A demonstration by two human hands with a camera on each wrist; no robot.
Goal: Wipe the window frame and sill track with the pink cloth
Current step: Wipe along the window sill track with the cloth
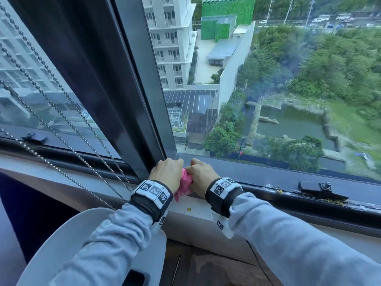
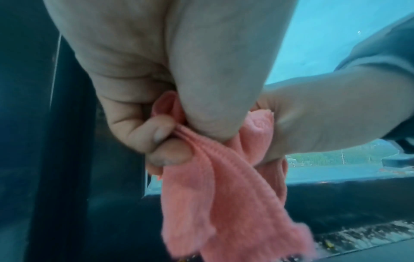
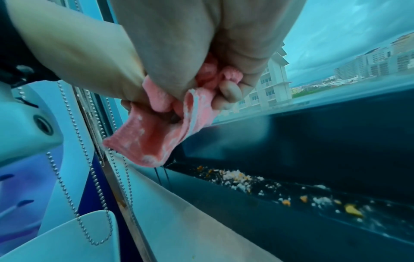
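Both hands hold the bunched pink cloth (image 1: 184,184) between them, just above the sill at the foot of the dark upright window frame (image 1: 132,85). My left hand (image 1: 167,173) grips one end with curled fingers (image 2: 156,131); the cloth (image 2: 215,203) hangs down from that fist. My right hand (image 1: 201,174) clutches the other end (image 3: 156,134), which shows whitish smears. The dark sill track (image 1: 309,196) runs off to the right, strewn with white and yellow crumbs (image 3: 237,179).
Bead chains (image 1: 61,129) of a blind hang slantwise at the left, down to the sill. A black window latch (image 1: 318,187) sits on the track at the right. A white chair back (image 1: 86,244) stands below my left arm. The pale sill ledge (image 1: 191,209) carries a few yellow specks.
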